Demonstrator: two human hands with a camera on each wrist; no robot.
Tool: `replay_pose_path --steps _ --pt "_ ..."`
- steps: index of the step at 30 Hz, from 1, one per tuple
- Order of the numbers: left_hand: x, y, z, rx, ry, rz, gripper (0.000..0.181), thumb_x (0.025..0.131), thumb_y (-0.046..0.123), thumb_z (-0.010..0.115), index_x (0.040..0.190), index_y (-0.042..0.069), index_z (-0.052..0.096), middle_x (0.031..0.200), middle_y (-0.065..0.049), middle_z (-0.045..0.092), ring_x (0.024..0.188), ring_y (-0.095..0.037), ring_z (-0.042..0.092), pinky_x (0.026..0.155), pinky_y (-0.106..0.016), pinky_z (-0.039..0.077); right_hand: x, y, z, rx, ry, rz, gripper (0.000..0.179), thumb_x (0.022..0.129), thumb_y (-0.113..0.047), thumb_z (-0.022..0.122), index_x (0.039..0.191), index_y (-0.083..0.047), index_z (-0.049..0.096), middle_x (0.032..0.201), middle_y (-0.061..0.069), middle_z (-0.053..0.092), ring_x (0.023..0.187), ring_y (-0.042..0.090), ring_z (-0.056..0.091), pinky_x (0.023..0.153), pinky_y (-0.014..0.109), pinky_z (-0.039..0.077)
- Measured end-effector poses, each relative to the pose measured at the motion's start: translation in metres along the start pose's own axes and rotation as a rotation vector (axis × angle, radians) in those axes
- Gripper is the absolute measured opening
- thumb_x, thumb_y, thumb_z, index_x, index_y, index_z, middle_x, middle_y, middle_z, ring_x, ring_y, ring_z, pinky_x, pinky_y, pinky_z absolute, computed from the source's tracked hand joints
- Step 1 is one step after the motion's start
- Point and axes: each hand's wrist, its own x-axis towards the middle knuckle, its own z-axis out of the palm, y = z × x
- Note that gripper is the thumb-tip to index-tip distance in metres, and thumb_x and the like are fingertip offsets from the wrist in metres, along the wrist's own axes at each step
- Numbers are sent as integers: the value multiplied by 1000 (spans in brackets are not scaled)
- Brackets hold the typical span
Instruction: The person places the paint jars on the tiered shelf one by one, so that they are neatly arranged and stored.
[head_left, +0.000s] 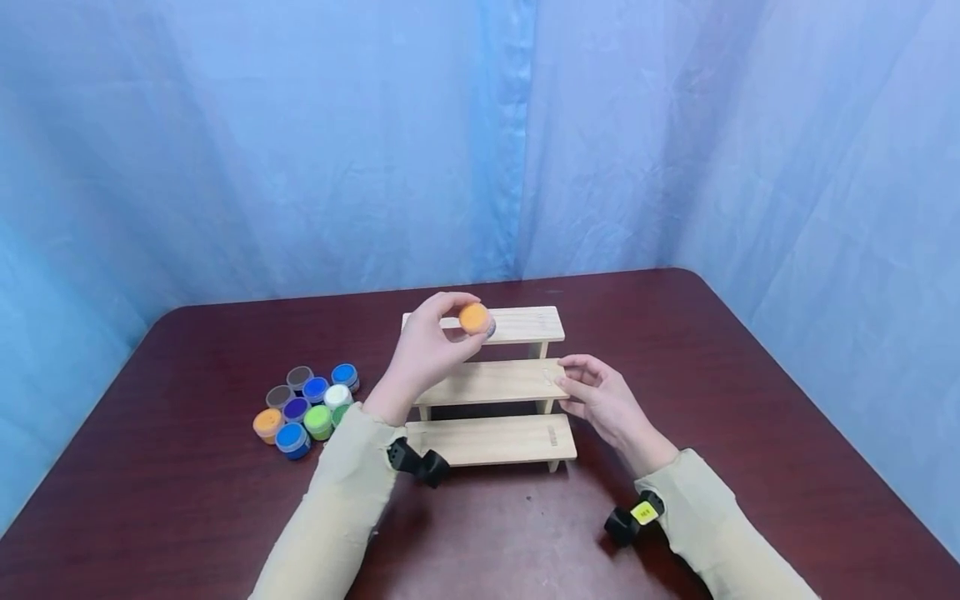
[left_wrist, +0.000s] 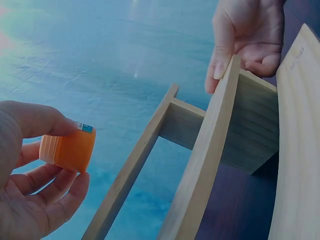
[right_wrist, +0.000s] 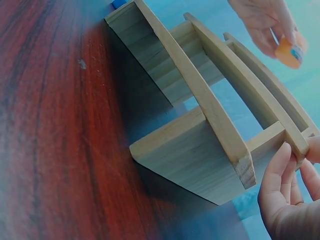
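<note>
A small orange paint jar (head_left: 473, 318) is pinched between the thumb and fingers of my left hand (head_left: 427, 346), in front of the top board of a three-step wooden shelf (head_left: 480, 442). In the left wrist view the orange jar (left_wrist: 75, 152) lies on its side in the grasp, with a small label showing by the thumb. My right hand (head_left: 606, 402) grips the right end of the middle board (head_left: 487, 382). Seen from the right wrist, the fingers and thumb of the right hand (right_wrist: 287, 195) close on that board's corner.
Left of the shelf, several paint jars stand in a close group, among them an orange jar (head_left: 267, 426), a blue jar (head_left: 292, 441) and a light green jar (head_left: 318, 422). My left forearm partly covers the group. Blue curtains (head_left: 360, 150) hang behind the dark red table (head_left: 187, 500).
</note>
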Motion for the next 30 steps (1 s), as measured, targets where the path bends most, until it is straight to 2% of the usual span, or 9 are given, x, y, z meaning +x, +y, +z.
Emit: replay_pose_path --steps 9,15,23,30 --pt "16 -2 21 93 -8 67 32 78 13 72 107 4 63 103 -9 61 97 -19 59 74 -24 56 -3 -6 1 -6 -2 -1 22 90 0 54 98 -20 56 80 -10 58 72 5 57 63 19 51" --pt "22 -2 31 135 -20 81 35 78 14 72 110 4 62 104 -8 61 98 -18 59 75 -22 55 -2 -4 1 1 4 1 23 90 0 54 97 -21 56 80 -10 59 72 5 57 63 19 51" --pt "30 0 44 130 -56 81 34 80 14 70 112 3 61 104 -9 60 98 -18 59 78 -21 54 -2 -1 0 11 -4 5 22 90 -1 54 98 -21 56 82 -9 57 72 5 57 64 19 52" --pt "36 4 49 149 -92 56 36 80 13 70 113 4 60 106 -8 59 98 -17 59 84 -21 53 -2 0 1 5 -4 -1 22 90 -2 54 97 -22 56 82 -10 57 74 5 56 65 20 52"
